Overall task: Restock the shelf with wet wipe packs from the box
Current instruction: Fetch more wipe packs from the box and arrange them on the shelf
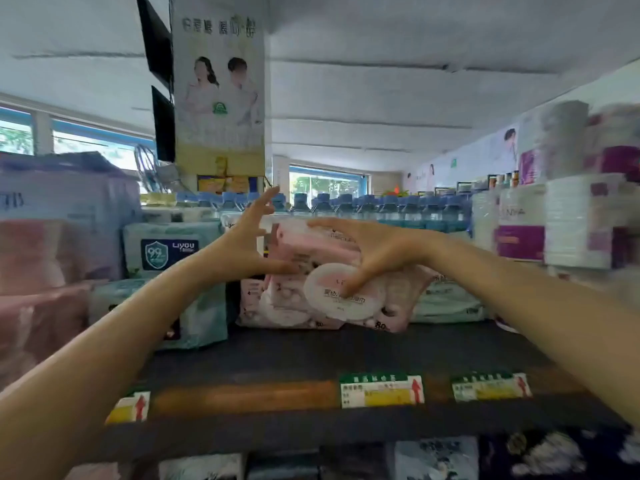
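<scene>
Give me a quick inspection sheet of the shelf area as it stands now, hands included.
Surface: dark shelf, front strip bare, price tags along its edge.
Job's things: pink wet wipe packs stacked mid-shelf; the front one has a round white lid. The box is not in view.
Clutter: green wipe packs to the left of the pink ones, more green ones to the right; blue-capped bottles behind.
Hands: left hand open, fingers spread at the left side of the pink stack; right hand grips the front pink pack, fingers on its lid.
Cables: nothing seen.
Surroundings: paper roll packs to the right, poster-covered pillar behind, windows beyond.
</scene>
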